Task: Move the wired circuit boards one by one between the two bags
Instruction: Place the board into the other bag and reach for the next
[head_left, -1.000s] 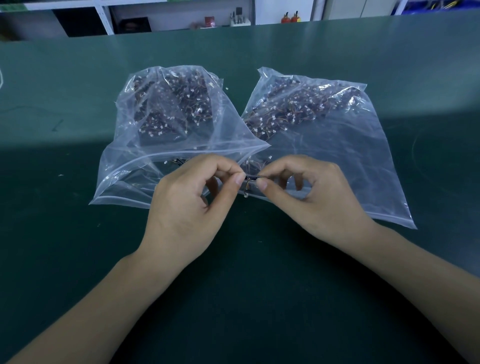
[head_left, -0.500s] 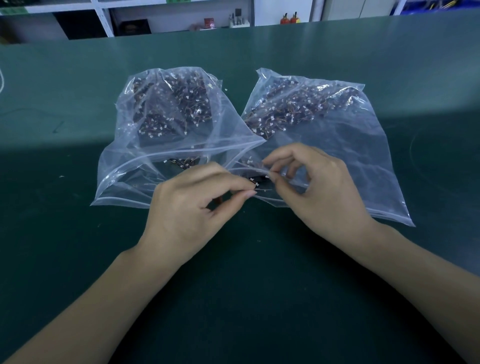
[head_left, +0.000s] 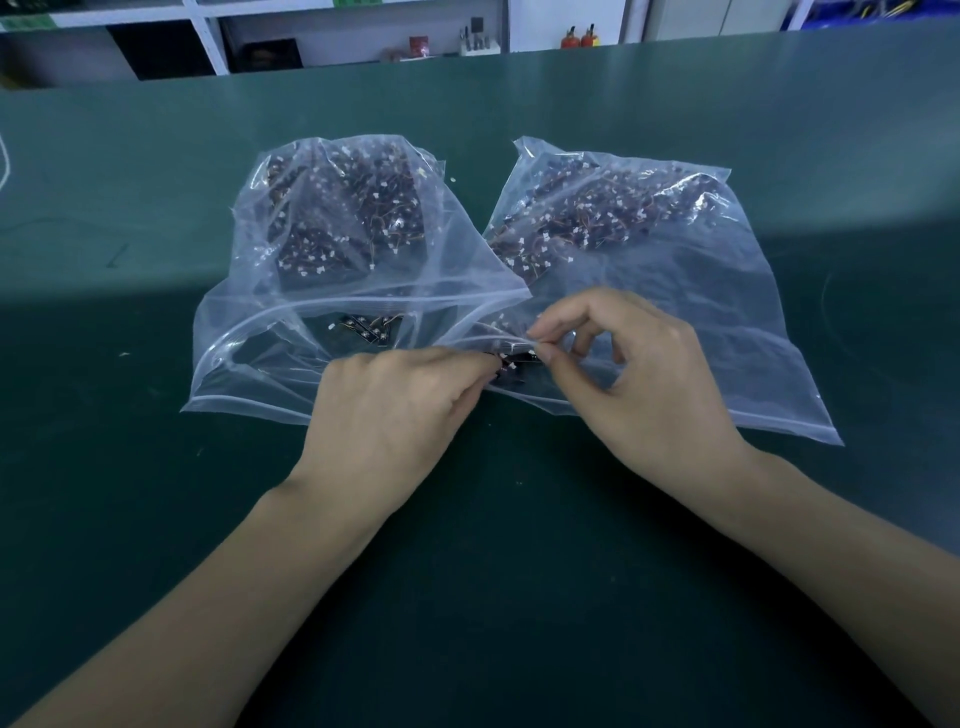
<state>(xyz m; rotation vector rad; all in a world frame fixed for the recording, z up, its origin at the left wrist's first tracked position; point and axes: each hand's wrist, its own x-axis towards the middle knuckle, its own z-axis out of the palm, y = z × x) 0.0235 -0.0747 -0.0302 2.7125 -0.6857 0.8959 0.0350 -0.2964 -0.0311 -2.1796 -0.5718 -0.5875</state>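
I count two clear bags on the green table (head_left: 156, 519), left bag (head_left: 291, 332) and right bag (head_left: 727, 312), each heaped with uncountable wired boards, while my left hand (head_left: 384, 415) and right hand (head_left: 639, 384) pinch one circuit board (head_left: 511, 364) at the right bag's mouth.

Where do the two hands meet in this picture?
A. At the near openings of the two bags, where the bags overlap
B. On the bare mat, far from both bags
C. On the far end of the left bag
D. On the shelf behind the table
A: the left hand and right hand pinch a small dark circuit board at the mouths of the left bag and right bag.
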